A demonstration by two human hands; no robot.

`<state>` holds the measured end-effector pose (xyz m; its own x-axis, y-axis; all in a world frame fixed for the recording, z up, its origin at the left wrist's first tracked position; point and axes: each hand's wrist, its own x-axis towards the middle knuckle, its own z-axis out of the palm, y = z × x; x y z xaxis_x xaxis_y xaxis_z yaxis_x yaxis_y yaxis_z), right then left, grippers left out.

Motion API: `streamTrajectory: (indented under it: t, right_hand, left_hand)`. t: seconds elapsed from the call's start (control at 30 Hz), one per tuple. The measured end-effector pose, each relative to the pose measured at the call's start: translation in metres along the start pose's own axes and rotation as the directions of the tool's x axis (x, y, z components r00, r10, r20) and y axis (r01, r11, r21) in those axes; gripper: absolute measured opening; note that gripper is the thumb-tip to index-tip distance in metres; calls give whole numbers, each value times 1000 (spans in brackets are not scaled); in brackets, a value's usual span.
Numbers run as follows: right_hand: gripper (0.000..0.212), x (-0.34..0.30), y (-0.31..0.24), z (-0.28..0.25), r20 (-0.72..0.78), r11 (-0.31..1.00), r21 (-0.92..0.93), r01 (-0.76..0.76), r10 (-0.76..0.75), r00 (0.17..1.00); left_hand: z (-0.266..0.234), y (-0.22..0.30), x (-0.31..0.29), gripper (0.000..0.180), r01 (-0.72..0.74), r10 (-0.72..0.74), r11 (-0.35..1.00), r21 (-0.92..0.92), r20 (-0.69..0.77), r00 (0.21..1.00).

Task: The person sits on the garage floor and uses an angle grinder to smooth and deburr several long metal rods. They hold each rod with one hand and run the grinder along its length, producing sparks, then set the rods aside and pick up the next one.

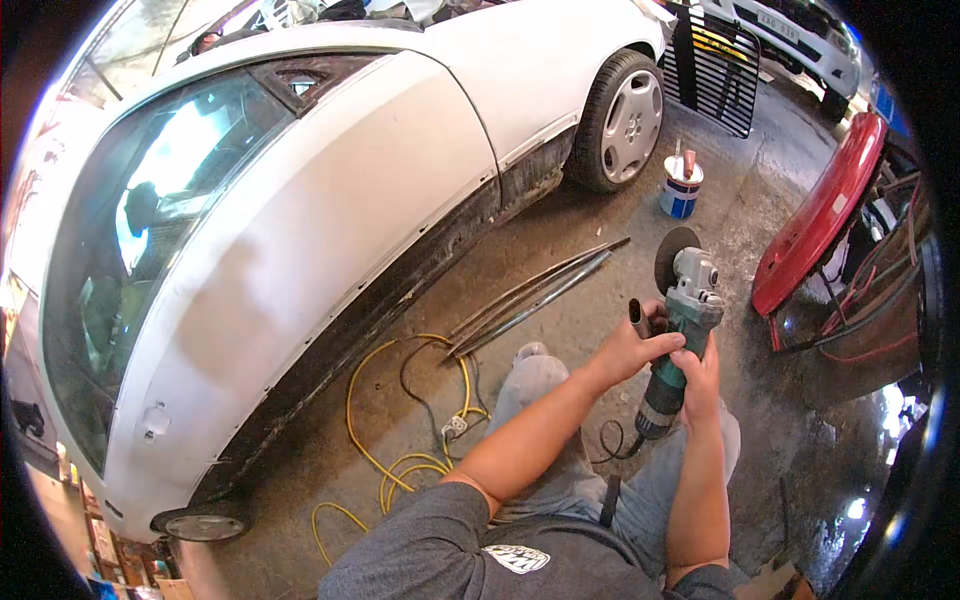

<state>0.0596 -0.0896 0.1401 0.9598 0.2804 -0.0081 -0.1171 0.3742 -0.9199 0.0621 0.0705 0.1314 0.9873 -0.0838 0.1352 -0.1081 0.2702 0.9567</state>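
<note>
In front of my knees, both hands are on a green and grey angle grinder (672,380), its dark disc (676,258) pointing away from me. My right hand (700,375) is closed around the grinder's body from the right side. From the left, my left hand (645,345) is closed at the body near the metal head, its thumb lying across it. A dark tube-like piece (638,318) sticks up between the left fingers; whether it is joined to the grinder I cannot tell. The black cord (618,448) leaves the grinder's rear end.
A white car (340,180) fills the left. Long metal strips (540,295) lie on the floor beside a yellow extension cord (360,430) with a socket (455,427). A paint can (681,190) stands near the wheel (625,120). A red car panel (825,220) leans at right.
</note>
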Motion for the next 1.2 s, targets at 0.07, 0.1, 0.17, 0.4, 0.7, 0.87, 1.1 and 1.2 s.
streamTrajectory:
  t: [0.07, 0.1, 0.17, 0.4, 0.7, 0.87, 1.1, 1.2]
  right_hand:
    - [65, 1, 3, -4, 0, 1000, -23, 15, -15, 1000]
    - [65, 1, 3, -5, 0, 999, -35, 22, -22, 1000]
    - [61, -3, -5, 3, -28, 1000, 3, 2, -2, 1000]
    - [61, -5, 2, 6, -32, 1000, -9, 14, -14, 999]
    - [62, -3, 2, 5, -15, 1000, 4, 27, -27, 1000]
    - [59, -6, -7, 13, -57, 999, 37, 15, -13, 998]
    - [59, -4, -1, 2, -47, 1000, 4, -10, 10, 999]
    - [62, -5, -1, 4, -70, 999, -33, 17, -19, 997]
  left_hand:
    - [1, 2, 2, 43, -17, 17, 1000, 13, 1, 1000]
    - [1, 3, 2, 46, 27, -27, 999, 17, 11, 1000]
    - [0, 9, -1, 50, 115, -116, 993, 33, 26, 993]
    - [2, 8, -3, 46, 74, -74, 997, -2, 8, 997]
    - [0, -2, 1, 47, 50, -50, 998, 28, -5, 999]
    - [-1, 0, 1, 48, 73, -74, 997, 37, 9, 997]
    - [3, 6, 0, 47, 49, -49, 998, 47, 2, 999]
    - [6, 6, -1, 43, 20, -20, 999, 48, -15, 1000]
